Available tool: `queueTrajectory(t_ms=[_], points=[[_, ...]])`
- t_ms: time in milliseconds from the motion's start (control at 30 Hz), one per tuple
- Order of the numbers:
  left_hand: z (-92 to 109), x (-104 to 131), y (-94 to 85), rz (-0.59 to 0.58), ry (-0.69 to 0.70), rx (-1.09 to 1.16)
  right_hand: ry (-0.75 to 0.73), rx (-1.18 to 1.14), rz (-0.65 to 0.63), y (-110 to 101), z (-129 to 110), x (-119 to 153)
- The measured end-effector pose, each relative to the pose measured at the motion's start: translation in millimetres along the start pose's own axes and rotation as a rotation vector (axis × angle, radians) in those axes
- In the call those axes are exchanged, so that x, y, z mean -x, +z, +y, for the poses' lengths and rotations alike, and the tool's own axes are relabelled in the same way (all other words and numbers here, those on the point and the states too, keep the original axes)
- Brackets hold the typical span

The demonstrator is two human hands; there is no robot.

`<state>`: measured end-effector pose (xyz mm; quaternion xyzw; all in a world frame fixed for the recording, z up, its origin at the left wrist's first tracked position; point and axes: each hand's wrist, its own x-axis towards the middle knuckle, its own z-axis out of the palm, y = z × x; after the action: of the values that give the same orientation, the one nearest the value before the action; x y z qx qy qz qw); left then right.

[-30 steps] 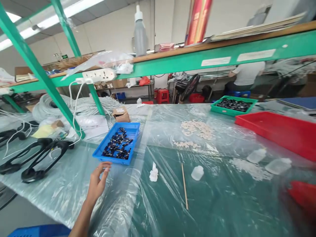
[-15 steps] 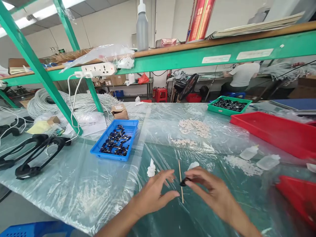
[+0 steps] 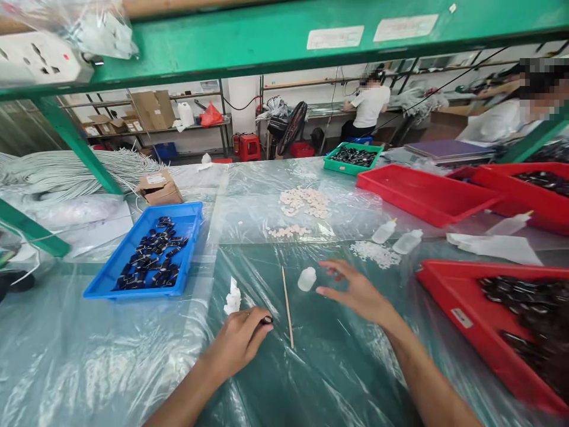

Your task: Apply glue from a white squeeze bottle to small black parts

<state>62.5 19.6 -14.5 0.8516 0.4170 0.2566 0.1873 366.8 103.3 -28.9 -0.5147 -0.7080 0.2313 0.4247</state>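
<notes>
My left hand pinches a small black part, round-looking, mostly hidden by the fingers. To its right a thin wooden stick lies on the plastic-covered table. My right hand is open, thumb and fingers apart, with nothing between them. Just left of its fingertips a small translucent white bottle lies or leans on the table; which one I cannot tell. A crumpled white tissue rests just above my left hand.
A blue tray of black parts is at left. Red trays stand right, a green tray at the back. Pale pieces, white bits and bottles lie between. A green shelf beam crosses above. Two people sit beyond.
The small black part has passed from my right hand to my left. My right hand has opened near the bottle. The view has turned right and down.
</notes>
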Motion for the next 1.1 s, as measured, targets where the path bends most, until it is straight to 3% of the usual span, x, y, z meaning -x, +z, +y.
queueTrajectory(t_ms=[100,233,367,533,833,1000,1100], points=[[-0.3,-0.6,2.4,0.003,-0.001,-0.016,0.016,-0.023,-0.079,25.6,10.3,-1.0],[-0.8,-0.9,2.0,0.039,-0.007,-0.011,0.022,-0.094,-0.139,45.8,-6.3,7.8],[-1.2,0.0,-1.6,0.143,0.018,-0.051,-0.019,-0.143,-0.236,44.9,-44.0,23.3],[-1.0,0.6,-4.1,0.246,0.062,-0.088,-0.083,-0.074,-0.249,43.9,-75.8,43.4],[-2.8,2.2,-7.1,0.308,0.059,-0.153,-0.29,-0.104,-0.113,37.1,-88.3,43.1],[0.3,2.7,-3.6,0.34,0.047,-0.035,-0.249,-0.141,-0.073,32.7,-90.8,44.6],[5.2,1.4,-2.1,0.341,0.013,0.137,-0.136,-0.21,-0.091,32.5,-89.2,46.5]])
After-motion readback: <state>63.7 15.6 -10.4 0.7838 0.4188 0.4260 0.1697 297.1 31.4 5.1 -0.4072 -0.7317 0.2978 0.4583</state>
